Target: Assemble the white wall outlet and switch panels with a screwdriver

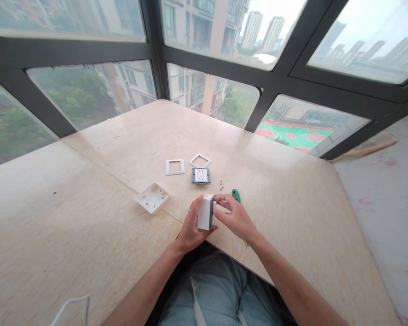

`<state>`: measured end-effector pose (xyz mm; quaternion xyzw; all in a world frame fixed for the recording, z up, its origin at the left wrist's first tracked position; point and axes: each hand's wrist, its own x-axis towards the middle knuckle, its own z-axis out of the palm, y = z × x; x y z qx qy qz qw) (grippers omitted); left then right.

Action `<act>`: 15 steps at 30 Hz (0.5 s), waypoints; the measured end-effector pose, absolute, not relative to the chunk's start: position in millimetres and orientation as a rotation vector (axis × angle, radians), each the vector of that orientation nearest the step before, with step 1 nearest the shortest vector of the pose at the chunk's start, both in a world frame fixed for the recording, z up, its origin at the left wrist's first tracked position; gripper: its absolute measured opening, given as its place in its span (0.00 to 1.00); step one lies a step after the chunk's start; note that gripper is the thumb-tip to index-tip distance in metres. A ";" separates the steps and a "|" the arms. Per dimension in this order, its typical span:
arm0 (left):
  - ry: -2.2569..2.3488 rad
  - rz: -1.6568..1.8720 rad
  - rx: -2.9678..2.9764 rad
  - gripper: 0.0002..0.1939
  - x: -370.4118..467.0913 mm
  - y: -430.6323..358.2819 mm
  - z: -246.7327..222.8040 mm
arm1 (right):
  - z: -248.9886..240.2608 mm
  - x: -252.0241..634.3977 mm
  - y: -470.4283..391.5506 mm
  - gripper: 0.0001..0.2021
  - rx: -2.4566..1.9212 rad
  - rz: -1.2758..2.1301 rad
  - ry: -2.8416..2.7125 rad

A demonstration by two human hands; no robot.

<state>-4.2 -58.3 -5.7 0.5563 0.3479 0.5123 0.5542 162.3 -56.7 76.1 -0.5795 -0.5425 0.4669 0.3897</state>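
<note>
My left hand (189,232) is wrapped round a white wall box (204,213), which is tipped on its side above the table's near edge. Along the box's right face sits a wall socket (211,213) with a dark grey frame, seen nearly edge-on. The fingers of my right hand (237,218) are closed on that socket's edge, thumb and fingertips against it. Just beyond my right hand lies a green tool (236,195), partly hidden. Two small screws (221,188) rest to its left.
Another wall socket (201,175) lies face up beyond my hands, near two white cover frames (174,167). An open white wall box (153,198) stands to the left. A white cable (73,299) lies at lower left. Windows (211,90) border the pale table (88,217).
</note>
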 end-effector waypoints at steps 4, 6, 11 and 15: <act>0.791 1.202 1.377 0.48 -3.5 -57.6 -11.4 | 86.7 159.7 -58.5 0.11 -1.499 1.160 -1.408; 0.781 1.187 1.426 0.46 -3.4 -57.6 -12.8 | 89.8 157.4 -59.1 0.11 -1.532 1.141 -1.417; 0.766 1.233 1.464 0.44 -3.3 -57.8 -14.7 | 86.8 152.1 -61.2 0.10 -1.548 1.050 -1.419; 0.765 1.272 1.627 0.45 -3.9 -56.0 -19.5 | 82.2 151.1 -63.5 0.08 -1.522 0.949 -1.439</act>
